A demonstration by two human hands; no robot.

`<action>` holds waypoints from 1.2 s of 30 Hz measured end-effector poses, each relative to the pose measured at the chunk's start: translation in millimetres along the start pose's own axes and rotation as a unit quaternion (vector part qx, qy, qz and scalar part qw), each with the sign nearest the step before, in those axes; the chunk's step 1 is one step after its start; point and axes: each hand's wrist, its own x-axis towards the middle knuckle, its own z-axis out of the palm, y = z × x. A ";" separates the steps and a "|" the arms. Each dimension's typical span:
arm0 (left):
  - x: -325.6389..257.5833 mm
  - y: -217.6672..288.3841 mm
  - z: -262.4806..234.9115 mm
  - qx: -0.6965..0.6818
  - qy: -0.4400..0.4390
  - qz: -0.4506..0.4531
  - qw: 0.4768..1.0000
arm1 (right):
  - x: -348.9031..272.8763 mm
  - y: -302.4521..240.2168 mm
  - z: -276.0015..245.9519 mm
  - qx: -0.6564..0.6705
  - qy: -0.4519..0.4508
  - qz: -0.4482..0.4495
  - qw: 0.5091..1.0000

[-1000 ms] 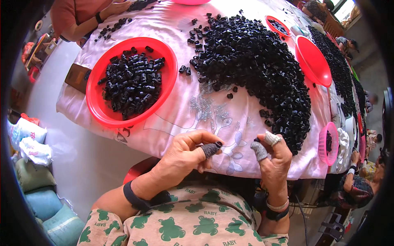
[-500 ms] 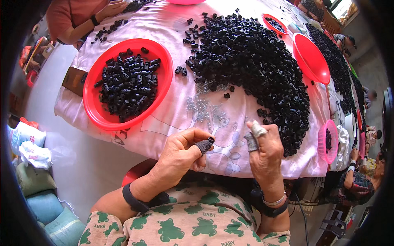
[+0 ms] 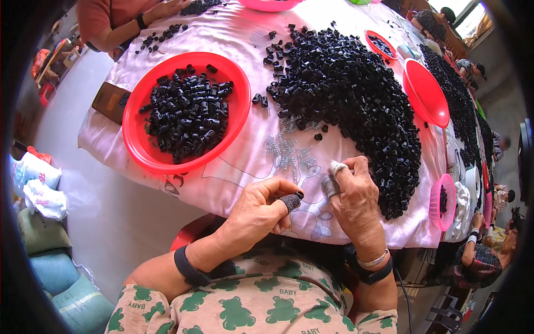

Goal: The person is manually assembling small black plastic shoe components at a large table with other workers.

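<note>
Black cord-lock piece [image 3: 300, 195] is pinched by the left hand [image 3: 257, 207], at its three o'clock; it should be light, stiff, slightly slippery, best held around the sides. Right hand [image 3: 357, 200] curls near springs [image 3: 287, 151] at its ten o'clock; whether it grips anything is unclear.

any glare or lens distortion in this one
Head view: fisheye bends the pale pink tablecloth's near edge and leaves a black rim; head view: the window is blown out; head view: the pale springs blend into the cloth.
</note>
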 end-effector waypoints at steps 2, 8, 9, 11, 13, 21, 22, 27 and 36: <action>-0.6 -0.6 1.5 0.003 0.008 0.000 1.000 | -1.2 -1.8 -0.3 0.013 0.006 0.006 1.000; -0.1 -1.7 0.5 0.029 0.000 0.009 1.000 | -22.5 2.5 -10.3 0.261 -0.003 0.107 0.959; 0.0 -1.4 1.5 0.029 -0.002 0.007 1.000 | -29.8 1.7 -11.4 0.261 -0.002 0.109 0.959; -0.4 -1.0 3.4 0.040 -0.017 0.016 0.999 | -41.4 -1.0 -14.0 0.495 -0.028 0.189 0.848; -0.3 -2.1 4.5 0.059 -0.028 0.024 0.998 | -45.0 -8.1 -18.1 0.518 -0.026 0.184 0.835; -3.3 -6.2 8.9 0.089 -0.065 0.059 0.992 | -46.9 -14.1 -15.3 0.542 -0.063 0.154 0.824; -3.2 -6.4 10.4 0.105 -0.065 0.086 0.989 | -46.8 -14.8 -16.2 0.544 -0.066 0.161 0.821; -3.5 -8.5 9.3 0.180 -0.060 0.114 0.975 | -47.3 -11.1 -14.8 0.526 -0.079 0.151 0.833; -3.0 -11.6 12.1 0.198 -0.041 0.179 0.963 | -42.0 -20.0 -21.2 0.317 -0.019 0.028 0.948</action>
